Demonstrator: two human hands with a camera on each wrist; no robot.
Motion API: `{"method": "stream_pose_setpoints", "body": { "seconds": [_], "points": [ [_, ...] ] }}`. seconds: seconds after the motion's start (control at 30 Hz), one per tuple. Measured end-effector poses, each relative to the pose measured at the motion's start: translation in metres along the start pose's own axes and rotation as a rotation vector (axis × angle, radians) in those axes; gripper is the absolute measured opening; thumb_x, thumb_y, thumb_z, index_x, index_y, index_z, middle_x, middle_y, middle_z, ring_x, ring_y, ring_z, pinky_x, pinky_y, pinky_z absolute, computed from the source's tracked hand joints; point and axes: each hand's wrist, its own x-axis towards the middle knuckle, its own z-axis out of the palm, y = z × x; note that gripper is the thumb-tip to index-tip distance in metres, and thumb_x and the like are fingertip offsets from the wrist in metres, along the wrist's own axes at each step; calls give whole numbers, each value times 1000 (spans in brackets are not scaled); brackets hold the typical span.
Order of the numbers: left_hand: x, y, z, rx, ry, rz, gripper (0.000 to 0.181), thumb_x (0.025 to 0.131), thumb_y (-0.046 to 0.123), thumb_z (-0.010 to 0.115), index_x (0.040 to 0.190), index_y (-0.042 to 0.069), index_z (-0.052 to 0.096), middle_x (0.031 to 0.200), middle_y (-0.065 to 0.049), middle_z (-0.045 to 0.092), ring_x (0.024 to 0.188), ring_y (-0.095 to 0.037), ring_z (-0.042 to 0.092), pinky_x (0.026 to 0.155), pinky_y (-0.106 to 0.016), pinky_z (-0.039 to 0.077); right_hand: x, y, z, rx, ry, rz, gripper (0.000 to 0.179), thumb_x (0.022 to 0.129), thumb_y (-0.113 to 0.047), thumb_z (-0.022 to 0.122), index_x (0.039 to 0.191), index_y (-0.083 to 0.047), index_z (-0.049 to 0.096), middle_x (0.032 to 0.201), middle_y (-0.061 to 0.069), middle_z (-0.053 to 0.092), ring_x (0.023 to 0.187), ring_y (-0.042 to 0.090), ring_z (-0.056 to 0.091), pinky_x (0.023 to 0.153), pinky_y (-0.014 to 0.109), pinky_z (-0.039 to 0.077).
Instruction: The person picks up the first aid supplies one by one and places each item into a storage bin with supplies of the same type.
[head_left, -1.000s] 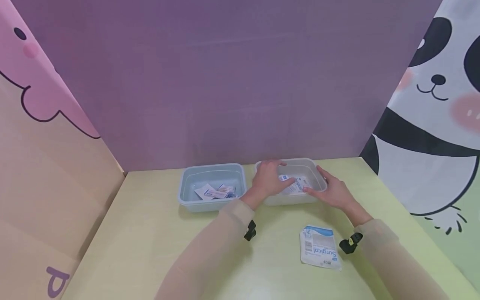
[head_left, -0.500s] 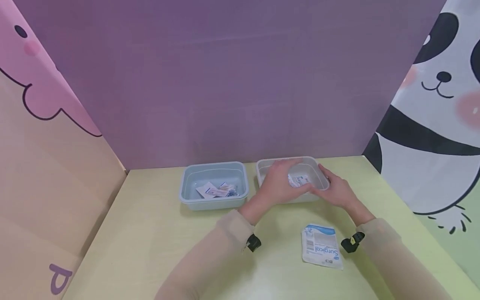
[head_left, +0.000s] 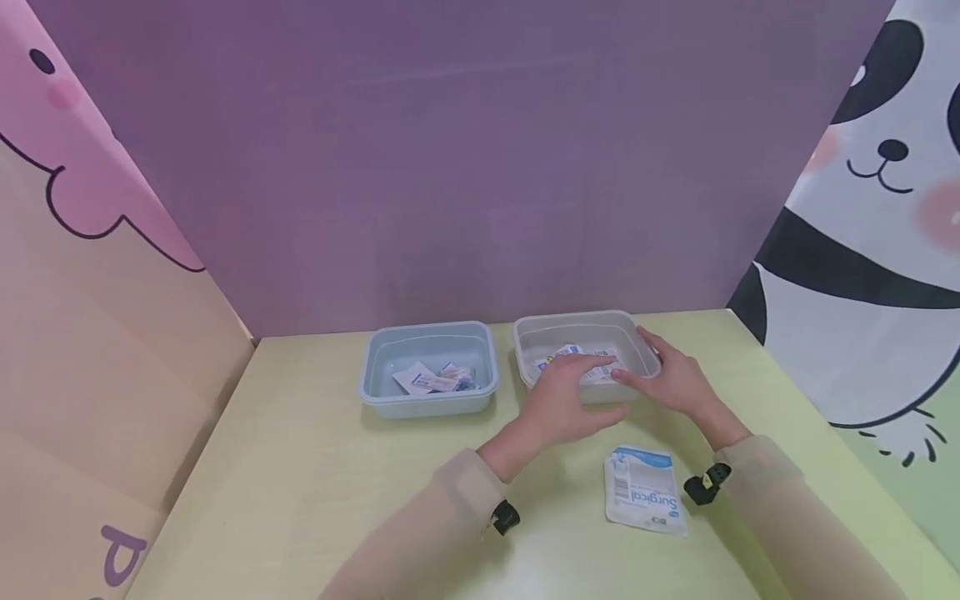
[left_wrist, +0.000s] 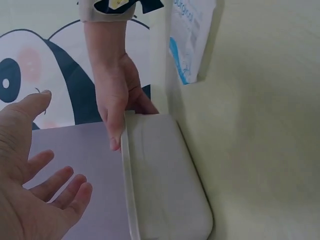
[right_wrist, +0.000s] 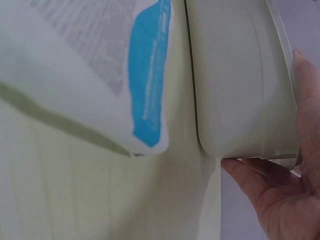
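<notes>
A whitish-grey plastic bin [head_left: 585, 327] stands at the back right with small printed packets [head_left: 564, 351] inside. My right hand [head_left: 677, 382] grips its right end, thumb over the front rim and fingers against the end wall, as the right wrist view shows on the bin [right_wrist: 230, 75]. In front of the bin my left hand [head_left: 558, 406] hovers with nothing in it. Its fingers [left_wrist: 55, 187] are loosely spread, apart from the bin wall in the left wrist view. Nearer lies a flat white-and-blue packet [head_left: 645, 492] printed "Surgical".
A light blue bin [head_left: 427, 410] holding several small packets [head_left: 431, 381] stands left of the grey one. Behind both rises a purple panel [head_left: 450, 167]. Printed side walls, one with a panda [head_left: 877, 333], flank the pale yellow table [head_left: 315, 467].
My left hand was over the grey bin and has pulled back toward me, out in front of it. The right hand keeps its place on the bin's end.
</notes>
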Motion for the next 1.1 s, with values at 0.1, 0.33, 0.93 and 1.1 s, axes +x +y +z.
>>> {"method": "stream_pose_setpoints", "body": {
  "seconds": [0.1,0.33,0.93,1.1],
  "points": [
    [-6,1,7,-5,-15,52,65,88,44,86,144,17,66,143,4,71,135,-12,64,118,-25,44,-1,1,-1,-12,11,-12,105,94,-59,74,168,-3,25,154,39,50,132,56,58,101,66,54],
    [-12,3,21,-3,-74,114,69,86,47,87,145,19,66,142,7,72,132,-7,65,115,-20,43,-1,1,-1,-9,24,-14,105,94,-61,74,168,-4,25,153,39,51,130,54,60,98,65,56],
    [-21,10,55,141,-320,174,76,83,59,86,145,19,65,147,10,67,138,-5,59,121,-19,37,-1,-1,-2,1,-17,-1,110,94,-62,73,170,-4,19,160,39,42,140,58,51,106,71,49],
    [-25,14,62,209,-356,154,83,81,64,86,149,23,62,156,5,60,150,-12,49,126,-24,34,-1,0,-1,3,-22,2,110,94,-62,73,170,-4,19,160,39,41,141,59,50,107,72,48]
  ]
}}
